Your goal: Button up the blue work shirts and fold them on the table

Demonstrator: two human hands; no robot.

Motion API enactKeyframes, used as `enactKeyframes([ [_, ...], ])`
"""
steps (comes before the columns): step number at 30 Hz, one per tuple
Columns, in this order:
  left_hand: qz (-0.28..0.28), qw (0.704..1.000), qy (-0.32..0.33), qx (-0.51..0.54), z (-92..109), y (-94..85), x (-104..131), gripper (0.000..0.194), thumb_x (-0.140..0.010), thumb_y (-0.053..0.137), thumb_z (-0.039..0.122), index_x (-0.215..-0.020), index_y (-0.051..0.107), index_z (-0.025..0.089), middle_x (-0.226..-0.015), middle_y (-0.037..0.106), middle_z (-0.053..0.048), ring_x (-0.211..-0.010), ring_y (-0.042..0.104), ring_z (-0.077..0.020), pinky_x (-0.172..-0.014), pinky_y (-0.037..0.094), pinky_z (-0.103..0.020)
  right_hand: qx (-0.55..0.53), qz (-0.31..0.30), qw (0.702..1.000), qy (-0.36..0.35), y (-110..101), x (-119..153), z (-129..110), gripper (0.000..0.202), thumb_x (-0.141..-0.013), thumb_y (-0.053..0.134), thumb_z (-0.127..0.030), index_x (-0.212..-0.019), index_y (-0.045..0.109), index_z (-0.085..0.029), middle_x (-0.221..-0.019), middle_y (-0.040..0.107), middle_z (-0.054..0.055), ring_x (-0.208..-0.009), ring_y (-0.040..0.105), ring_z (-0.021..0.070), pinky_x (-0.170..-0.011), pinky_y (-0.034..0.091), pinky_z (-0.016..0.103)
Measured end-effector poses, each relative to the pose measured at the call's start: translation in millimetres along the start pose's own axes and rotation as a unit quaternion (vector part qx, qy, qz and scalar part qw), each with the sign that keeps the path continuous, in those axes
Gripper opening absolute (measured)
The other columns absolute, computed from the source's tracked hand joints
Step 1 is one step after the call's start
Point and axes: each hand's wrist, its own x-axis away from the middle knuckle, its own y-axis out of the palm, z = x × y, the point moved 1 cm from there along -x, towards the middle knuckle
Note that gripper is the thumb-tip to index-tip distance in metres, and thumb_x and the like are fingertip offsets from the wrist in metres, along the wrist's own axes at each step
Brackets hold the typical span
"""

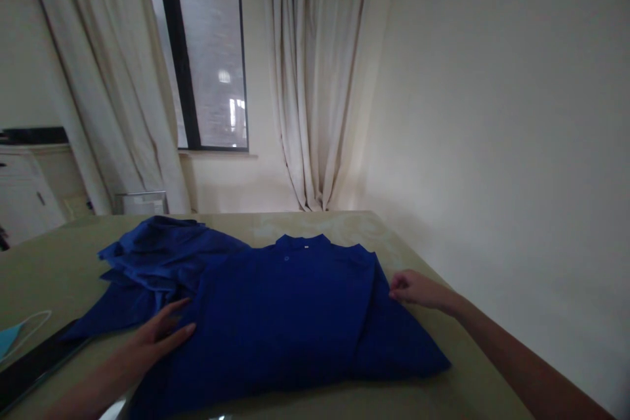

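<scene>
A dark blue shirt point(290, 315) lies spread on the table, its collar toward the far side and a button showing below the collar. My left hand point(160, 335) rests at the shirt's left edge, thumb and fingers apart, touching the cloth. At the right side, my right hand point(408, 289) has its fingers pinched together on the edge of the shirt's sleeve. That sleeve slants down toward the table's right front. Crumpled blue cloth point(167, 256) lies heaped just beyond my left hand, against the shirt.
The greenish table point(394, 246) runs back toward the curtains point(315, 79) and window. A black flat object point(39, 361) and a light blue face mask point(8, 340) lie at the left front. A white wall point(516, 144) stands along the right side, and a white cabinet point(29, 190) at far left.
</scene>
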Motion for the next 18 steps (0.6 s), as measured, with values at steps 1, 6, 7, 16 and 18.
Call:
enactKeyframes([
  [1,0.014,1.000,0.000,-0.023,7.0,7.1,-6.8,0.090,-0.054,0.080,0.068,-0.130,0.063,0.021,-0.111,0.077,-0.014,-0.111,0.070,-0.0404,-0.089,0.063,-0.050,0.018,0.030,0.999,-0.010,5.5,-3.9,-7.8,0.021,-0.074,0.070,-0.038,-0.078,0.066,-0.018,-0.072,0.069,0.004,-0.069,0.064,0.0197,-0.062,0.046,0.028],
  [6,0.038,0.987,0.113,-0.109,40.4,32.1,-30.0,0.089,-0.064,0.070,0.066,-0.137,0.057,0.017,-0.108,0.077,-0.014,-0.109,0.072,-0.0362,-0.088,0.062,-0.045,0.074,0.127,0.989,-0.024,28.5,-19.6,-36.2,0.016,-0.072,0.072,-0.033,-0.072,0.065,-0.019,-0.071,0.068,0.003,-0.071,0.063,0.0204,-0.064,0.043,0.029],
  [7,0.040,0.984,0.133,-0.114,43.9,30.6,-31.3,0.082,-0.065,0.069,0.064,-0.132,0.060,0.019,-0.107,0.078,-0.012,-0.108,0.073,-0.0353,-0.088,0.062,-0.043,0.058,0.131,0.989,-0.034,27.1,-18.3,-36.1,0.017,-0.072,0.071,-0.035,-0.071,0.064,-0.019,-0.069,0.067,0.003,-0.070,0.062,0.0200,-0.063,0.042,0.029],
  [16,0.112,0.992,0.042,-0.033,39.7,2.7,-10.8,0.048,-0.065,0.071,0.063,-0.094,0.074,0.025,-0.082,0.081,-0.001,-0.083,0.077,-0.0319,-0.073,0.066,-0.039,-0.186,0.169,0.968,-0.005,-11.0,30.6,26.1,0.048,-0.071,0.070,-0.067,-0.069,0.057,-0.020,-0.056,0.050,-0.004,-0.050,0.041,0.0110,-0.048,0.029,0.025],
  [18,0.085,0.996,0.023,-0.012,34.6,5.6,-10.4,0.047,-0.068,0.070,0.062,-0.095,0.074,0.025,-0.081,0.080,-0.001,-0.083,0.078,-0.0310,-0.073,0.066,-0.039,-0.161,0.134,0.978,0.006,-4.7,34.9,34.7,0.048,-0.070,0.071,-0.066,-0.069,0.059,-0.020,-0.057,0.052,-0.002,-0.051,0.043,0.0120,-0.048,0.031,0.025],
])
